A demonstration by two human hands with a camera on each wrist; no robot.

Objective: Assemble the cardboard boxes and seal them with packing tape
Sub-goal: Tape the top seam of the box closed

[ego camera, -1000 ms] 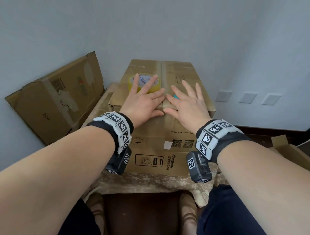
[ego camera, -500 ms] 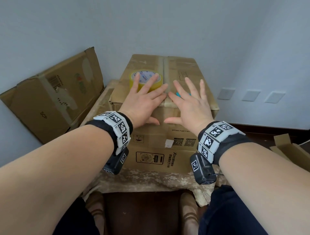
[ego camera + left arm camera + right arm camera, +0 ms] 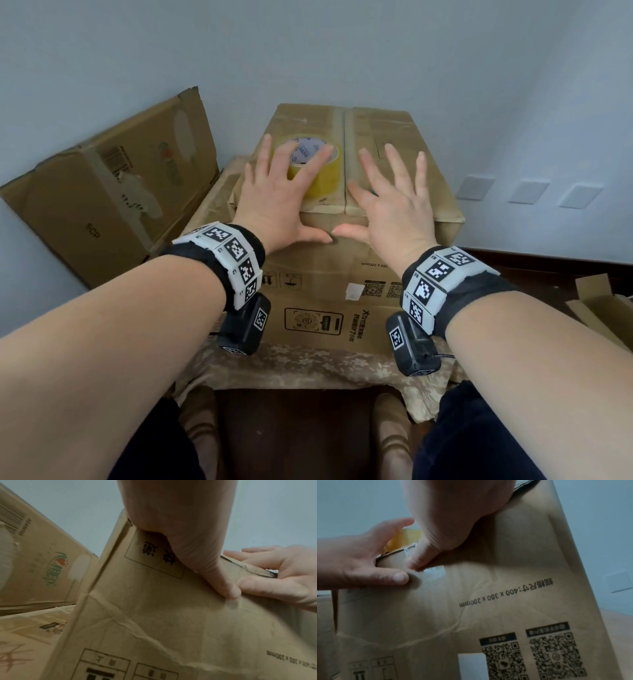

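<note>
The cardboard box (image 3: 346, 267) top is pressed by the flat left hand (image 3: 274, 202) and right hand (image 3: 394, 212), fingers spread, nothing grasped; the tape roll (image 3: 322, 171) is touched.

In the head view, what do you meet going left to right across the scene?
Flattened cardboard box leaning on the wall → left hand → packing tape roll → right hand → wall plates → cardboard scraps.

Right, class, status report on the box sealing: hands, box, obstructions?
Left hand and right hand flat, pressing brown cardboard box flaps. Centre seam taped. Yellow packing tape roll under left fingers.
</note>
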